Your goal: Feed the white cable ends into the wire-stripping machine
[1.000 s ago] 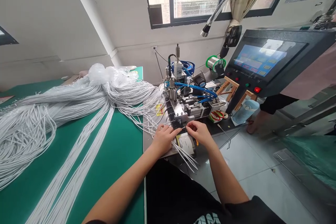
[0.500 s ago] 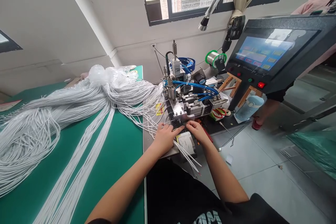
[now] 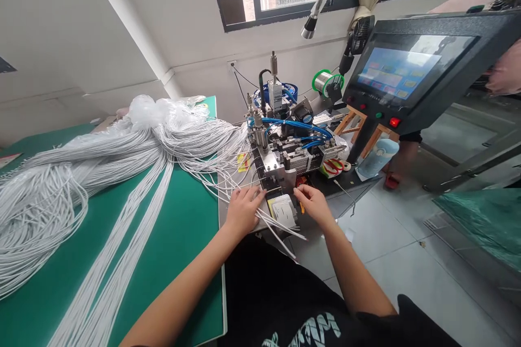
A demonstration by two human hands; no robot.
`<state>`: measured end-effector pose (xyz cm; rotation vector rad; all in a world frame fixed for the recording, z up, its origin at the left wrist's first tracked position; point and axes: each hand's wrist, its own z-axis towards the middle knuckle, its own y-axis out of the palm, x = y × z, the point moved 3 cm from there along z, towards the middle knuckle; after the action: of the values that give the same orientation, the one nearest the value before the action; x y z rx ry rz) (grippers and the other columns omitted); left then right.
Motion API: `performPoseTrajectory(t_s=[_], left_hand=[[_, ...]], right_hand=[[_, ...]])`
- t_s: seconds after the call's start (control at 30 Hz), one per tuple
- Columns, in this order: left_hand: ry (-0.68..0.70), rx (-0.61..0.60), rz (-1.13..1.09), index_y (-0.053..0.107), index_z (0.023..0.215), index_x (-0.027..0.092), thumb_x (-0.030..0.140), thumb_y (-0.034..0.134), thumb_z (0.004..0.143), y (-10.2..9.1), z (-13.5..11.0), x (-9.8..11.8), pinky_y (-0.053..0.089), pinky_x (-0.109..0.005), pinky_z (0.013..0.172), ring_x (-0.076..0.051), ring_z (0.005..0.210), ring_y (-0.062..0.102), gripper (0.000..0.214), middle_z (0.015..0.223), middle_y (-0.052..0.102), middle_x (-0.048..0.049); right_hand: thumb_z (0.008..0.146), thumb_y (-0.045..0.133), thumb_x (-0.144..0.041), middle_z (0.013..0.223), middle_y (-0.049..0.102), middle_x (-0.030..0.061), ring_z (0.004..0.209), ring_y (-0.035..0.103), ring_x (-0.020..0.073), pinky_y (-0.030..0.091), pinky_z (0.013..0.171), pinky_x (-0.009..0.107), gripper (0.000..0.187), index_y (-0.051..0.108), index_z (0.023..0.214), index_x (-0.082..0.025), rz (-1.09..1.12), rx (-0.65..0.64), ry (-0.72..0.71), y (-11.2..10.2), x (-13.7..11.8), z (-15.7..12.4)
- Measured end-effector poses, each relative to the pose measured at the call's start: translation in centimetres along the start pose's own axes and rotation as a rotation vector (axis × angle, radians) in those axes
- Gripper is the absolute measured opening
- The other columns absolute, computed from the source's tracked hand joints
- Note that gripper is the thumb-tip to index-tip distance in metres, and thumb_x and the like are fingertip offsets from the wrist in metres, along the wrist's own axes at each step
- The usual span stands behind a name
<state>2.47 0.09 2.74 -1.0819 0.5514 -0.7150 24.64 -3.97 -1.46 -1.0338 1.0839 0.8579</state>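
My left hand is closed at the front of the bench machine, thumb and forefinger on a thin white cable that points right toward the machine's front. More white cables run out from under this palm, their cut ends hanging over the bench's front edge. To the right, my right hand is pinched near the machine's metal block. Anything between those fingertips is too small to make out. A white-topped box sits between the two hands.
A green table at left bears large bundles of white cable. At right stands a control screen with lit buttons. Behind the machine are a solder wire spool and a lamp. A person in pink is at far right.
My right hand has moved right, away from my left fingertips, opening a gap between the hands. My left hand has drawn back slightly left, and the cable tip now shows. The view has shifted a little.
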Motion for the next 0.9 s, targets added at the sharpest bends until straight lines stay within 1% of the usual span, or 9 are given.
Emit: performPoseTrajectory(t_s=[0.1,0.17,0.3,0.4,0.53,0.6,0.7,0.8,0.9], left_hand=[[-0.073,0.056,0.004,0.06,0.121,0.02,0.017,0.054,0.083,-0.6,-1.3,-0.3,0.035,-0.047,0.094,-0.03,0.112,0.052,0.039,0.131,0.056,-0.0116],[-0.062,0.097,-0.018,0.061,0.118,0.023,0.02,0.052,0.088,-1.0,-1.7,-0.1,0.032,-0.048,0.096,-0.028,0.111,0.054,0.032,0.13,0.057,-0.0094],[0.026,0.149,-0.113,0.062,0.114,0.028,0.014,0.049,0.09,-2.1,-1.5,1.2,0.025,-0.048,0.102,-0.022,0.106,0.059,0.031,0.117,0.065,-0.0035],[0.089,0.176,-0.169,0.062,0.114,0.028,0.011,0.048,0.09,-2.7,-0.9,2.3,0.025,-0.045,0.103,-0.018,0.097,0.062,0.033,0.107,0.068,-0.0013],[0.216,0.209,-0.229,0.062,0.113,0.025,0.011,0.048,0.089,-3.1,-0.3,3.2,0.035,-0.038,0.094,-0.015,0.087,0.064,0.031,0.104,0.069,-0.0013],[0.307,0.193,-0.266,0.061,0.113,0.023,0.011,0.047,0.089,-3.1,-0.2,3.6,0.04,-0.033,0.085,-0.014,0.086,0.063,0.031,0.103,0.069,-0.0023],[0.383,0.141,-0.327,0.06,0.115,0.022,0.011,0.044,0.092,-3.2,-0.2,4.4,0.042,-0.028,0.074,-0.013,0.083,0.062,0.03,0.101,0.069,-0.003],[0.336,0.134,-0.391,0.06,0.115,0.022,0.021,0.048,0.095,-3.4,-0.2,5.3,0.041,-0.026,0.068,-0.012,0.077,0.061,0.024,0.097,0.069,-0.0027],[0.291,0.151,-0.401,0.061,0.115,0.02,0.028,0.051,0.095,-3.4,0.0,6.0,0.04,-0.026,0.066,-0.012,0.073,0.06,0.024,0.089,0.069,-0.0026]], right_hand=[[0.086,0.054,-0.049,0.062,0.054,-0.001,0.056,0.046,0.0135,0.034,0.053,0.025,0.034,0.061,0.073,-0.018,-0.082,-0.034,-0.009,-1.6,-1.8,-2.7],[0.088,0.053,-0.047,0.063,0.056,-0.0007,0.055,0.046,0.0131,0.036,0.053,0.025,0.033,0.062,0.075,-0.018,-0.127,-0.126,-0.038,-1.9,-3.0,-4.3],[0.087,0.057,-0.044,0.073,0.064,0.0016,0.062,0.053,0.0145,0.039,0.056,0.024,0.027,0.07,0.087,-0.02,-0.208,-0.472,-0.149,-1.2,-5.1,-6.6],[0.084,0.062,-0.045,0.073,0.065,0.0012,0.062,0.053,0.0146,0.039,0.056,0.024,0.026,0.072,0.089,-0.021,-0.214,-0.716,-0.179,-0.6,-5.7,-7.6],[0.089,0.058,-0.039,0.073,0.063,0.0011,0.063,0.052,0.0132,0.037,0.056,0.023,0.024,0.069,0.082,-0.018,-0.207,-0.852,-0.24,-1.2,-6.1,-7.9],[0.091,0.056,-0.037,0.073,0.062,0.0013,0.063,0.051,0.0125,0.037,0.057,0.023,0.025,0.068,0.083,-0.017,-0.18,-0.827,-0.237,-2.1,-6.1,-7.8],[0.091,0.056,-0.038,0.071,0.059,0.0009,0.062,0.048,0.0118,0.036,0.056,0.023,0.026,0.065,0.08,-0.016,-0.14,-0.665,-0.176,-3.7,-6.0,-7.2],[0.089,0.059,-0.041,0.069,0.057,0.0006,0.06,0.047,0.0117,0.036,0.054,0.023,0.027,0.063,0.079,-0.016,-0.05,-0.472,-0.082,-4.5,-5.5,-6.5],[0.086,0.063,-0.042,0.072,0.059,0.0011,0.062,0.051,0.0128,0.04,0.056,0.024,0.026,0.064,0.082,-0.017,0.096,-0.293,-0.002,-4.0,-4.6,-5.8]])
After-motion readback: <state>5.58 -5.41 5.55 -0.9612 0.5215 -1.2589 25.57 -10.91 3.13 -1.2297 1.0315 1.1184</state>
